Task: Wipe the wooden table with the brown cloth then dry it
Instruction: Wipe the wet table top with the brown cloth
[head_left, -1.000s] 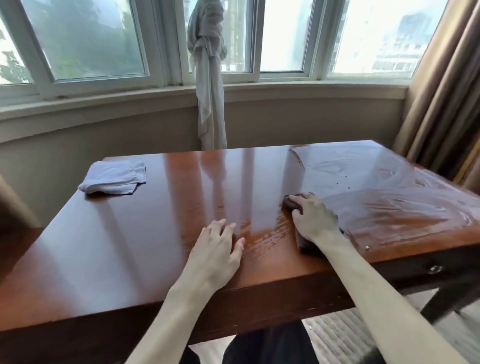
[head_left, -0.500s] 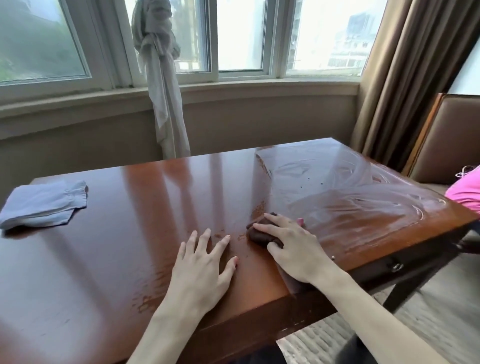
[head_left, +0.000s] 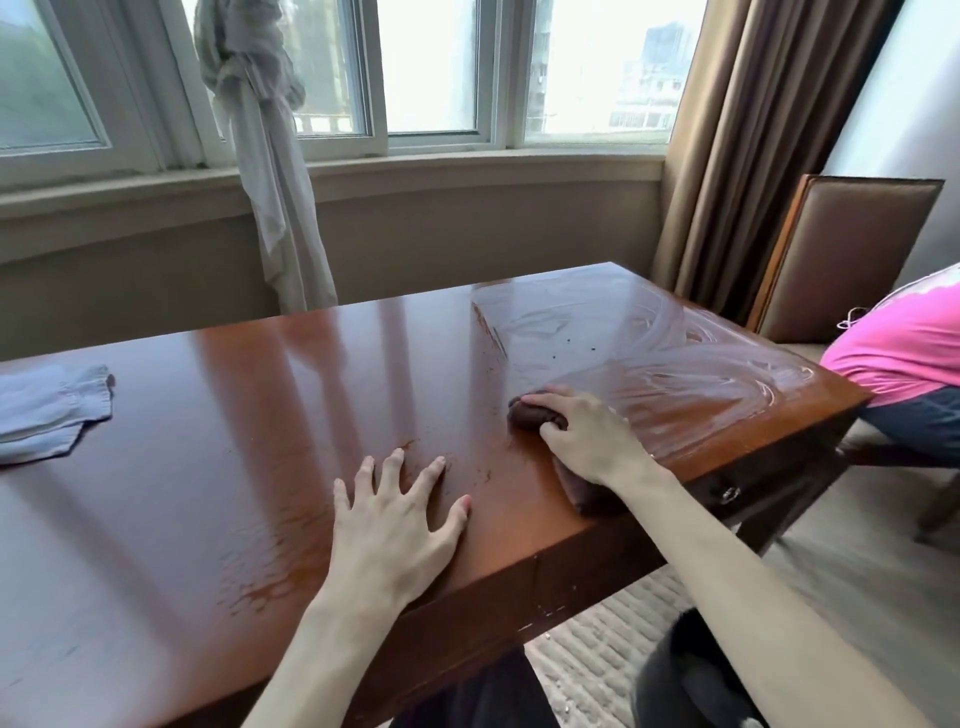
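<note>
Cloth (head_left: 535, 415) lay on table (head_left: 260, 415) right of centre under right hand (head_left: 587, 441); left hand (head_left: 395, 525) flat beside it; folded rag (head_left: 47, 410), possibly a towel, far left.

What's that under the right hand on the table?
A bunched brown cloth lies under the right hand, showing past the fingertips and by the wrist. Its middle, and the wooden table beneath it, are covered.

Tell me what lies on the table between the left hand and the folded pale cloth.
Head view: nothing but bare tabletop between the left hand and the pale cloth, with window reflections on it.
</note>
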